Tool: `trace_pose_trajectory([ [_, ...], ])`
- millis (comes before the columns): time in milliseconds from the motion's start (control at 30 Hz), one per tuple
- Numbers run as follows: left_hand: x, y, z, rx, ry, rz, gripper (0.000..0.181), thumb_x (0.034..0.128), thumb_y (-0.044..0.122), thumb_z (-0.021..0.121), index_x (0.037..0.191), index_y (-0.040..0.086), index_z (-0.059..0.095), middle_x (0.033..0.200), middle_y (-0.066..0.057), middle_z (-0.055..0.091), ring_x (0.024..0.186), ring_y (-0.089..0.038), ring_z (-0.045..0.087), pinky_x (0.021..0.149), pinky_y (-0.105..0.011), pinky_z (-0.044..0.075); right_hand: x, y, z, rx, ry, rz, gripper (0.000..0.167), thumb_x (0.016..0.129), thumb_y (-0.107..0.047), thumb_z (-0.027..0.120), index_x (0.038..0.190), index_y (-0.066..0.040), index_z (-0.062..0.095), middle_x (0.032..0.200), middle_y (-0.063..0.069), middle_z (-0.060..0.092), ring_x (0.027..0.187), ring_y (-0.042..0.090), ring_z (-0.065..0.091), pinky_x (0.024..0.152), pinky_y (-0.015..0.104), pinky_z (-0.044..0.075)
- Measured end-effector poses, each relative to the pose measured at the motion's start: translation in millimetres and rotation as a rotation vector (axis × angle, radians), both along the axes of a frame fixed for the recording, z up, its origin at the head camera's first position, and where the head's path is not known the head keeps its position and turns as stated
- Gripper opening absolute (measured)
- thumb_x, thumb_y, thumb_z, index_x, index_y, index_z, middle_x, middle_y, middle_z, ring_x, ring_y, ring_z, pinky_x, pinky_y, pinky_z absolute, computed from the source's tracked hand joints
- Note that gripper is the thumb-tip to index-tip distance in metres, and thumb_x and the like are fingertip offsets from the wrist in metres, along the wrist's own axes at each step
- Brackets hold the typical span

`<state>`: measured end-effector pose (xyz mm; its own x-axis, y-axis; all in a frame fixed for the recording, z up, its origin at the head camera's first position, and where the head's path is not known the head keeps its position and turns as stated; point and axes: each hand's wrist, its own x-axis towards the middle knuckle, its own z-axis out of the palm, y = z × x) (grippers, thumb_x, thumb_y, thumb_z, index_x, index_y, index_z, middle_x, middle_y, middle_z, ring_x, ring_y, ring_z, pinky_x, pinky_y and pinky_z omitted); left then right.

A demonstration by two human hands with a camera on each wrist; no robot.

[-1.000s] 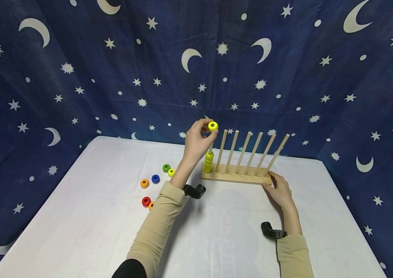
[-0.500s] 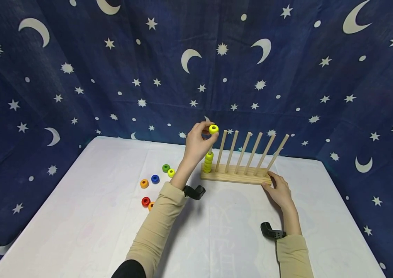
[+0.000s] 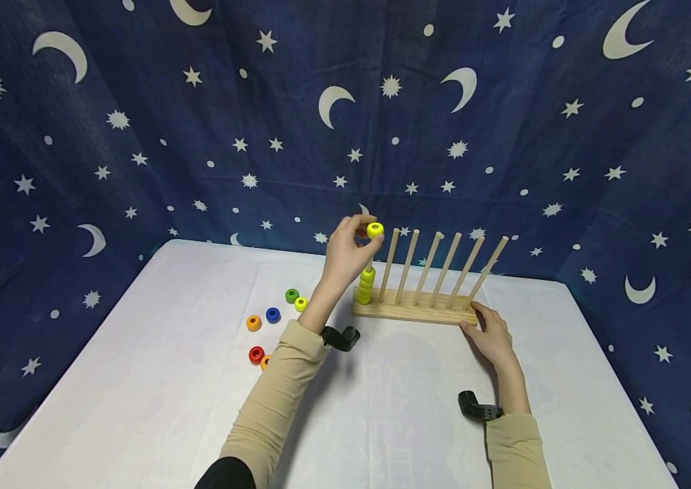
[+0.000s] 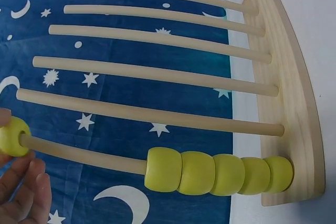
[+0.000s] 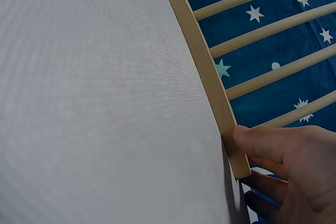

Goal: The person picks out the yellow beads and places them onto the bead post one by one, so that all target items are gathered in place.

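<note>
My left hand (image 3: 348, 248) pinches a yellow bead (image 3: 375, 230) between thumb and fingers at the top of the leftmost peg. In the left wrist view the tip of that peg (image 4: 84, 154) meets the hole of the held bead (image 4: 14, 136). Several yellow beads (image 4: 197, 172) are stacked at the bottom of the same peg. The wooden peg rack (image 3: 413, 312) has a flat base, and its other pegs are bare. At the right end of the base, my right hand (image 3: 492, 334) grips it, thumb (image 5: 262, 141) on the near side and fingers partly hidden beyond.
Left of the rack on the white table (image 3: 138, 380) lie a green bead (image 3: 292, 296), a yellow bead (image 3: 301, 304), a blue bead (image 3: 273, 315), an orange bead (image 3: 253, 323) and a red bead (image 3: 256, 355). My left sleeve partly covers another orange bead (image 3: 265, 363).
My left hand has lowered the pinched yellow bead slightly at the peg's top, and the bead's tilt has changed. The right hand and the rack stay in place.
</note>
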<state>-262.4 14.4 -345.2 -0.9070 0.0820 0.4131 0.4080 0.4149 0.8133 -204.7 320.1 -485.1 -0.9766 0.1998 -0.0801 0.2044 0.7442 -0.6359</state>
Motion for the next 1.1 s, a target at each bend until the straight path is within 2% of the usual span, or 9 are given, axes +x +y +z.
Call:
trace_pose_trajectory([
  [333, -0.3, -4.2, 1.4, 0.002, 0.008, -0.020, 0.030, 0.0895, 0.021, 0.066, 0.118, 0.010, 0.065, 0.109, -0.009, 0.061, 0.100, -0.023, 0.061, 0.083, -0.034, 0.054, 1.3, 0, 0.3, -0.001, -0.002, -0.003, 0.064, 0.094, -0.024, 0.055, 0.148, 0.000, 0.030, 0.152, 0.030, 0.027, 0.141, 0.050, 0.018, 0.111, 0.069, 0.012],
  [733, 4.2, -17.7, -2.7, -0.010, 0.015, -0.022, 0.028, 0.0895, 0.020, 0.066, 0.115, 0.006, 0.066, 0.108, -0.010, 0.063, 0.099, -0.026, 0.062, 0.084, -0.038, 0.055, -0.2, 2, -1.8, 0.002, 0.000, 0.007, 0.063, 0.094, -0.025, 0.055, 0.148, -0.001, 0.030, 0.153, 0.028, 0.026, 0.142, 0.048, 0.018, 0.112, 0.067, 0.012],
  [867, 6.5, -24.3, -7.3, -0.016, 0.000, -0.002, 0.028, 0.0894, 0.020, 0.066, 0.114, 0.006, 0.066, 0.108, -0.010, 0.063, 0.099, -0.027, 0.062, 0.084, -0.038, 0.055, -1.4, 1, -1.1, 0.004, -0.014, 0.001, 0.064, 0.095, -0.025, 0.055, 0.149, -0.002, 0.029, 0.153, 0.028, 0.025, 0.142, 0.049, 0.017, 0.113, 0.067, 0.012],
  [1100, 10.3, -36.2, -21.7, -0.033, -0.023, 0.039, 0.025, 0.0891, 0.020, 0.066, 0.111, 0.009, 0.067, 0.105, -0.009, 0.064, 0.098, -0.026, 0.064, 0.083, -0.037, 0.055, -1.0, 0, -0.3, 0.005, -0.013, -0.002, 0.064, 0.095, -0.025, 0.055, 0.149, -0.001, 0.029, 0.153, 0.029, 0.025, 0.142, 0.049, 0.017, 0.112, 0.068, 0.012],
])
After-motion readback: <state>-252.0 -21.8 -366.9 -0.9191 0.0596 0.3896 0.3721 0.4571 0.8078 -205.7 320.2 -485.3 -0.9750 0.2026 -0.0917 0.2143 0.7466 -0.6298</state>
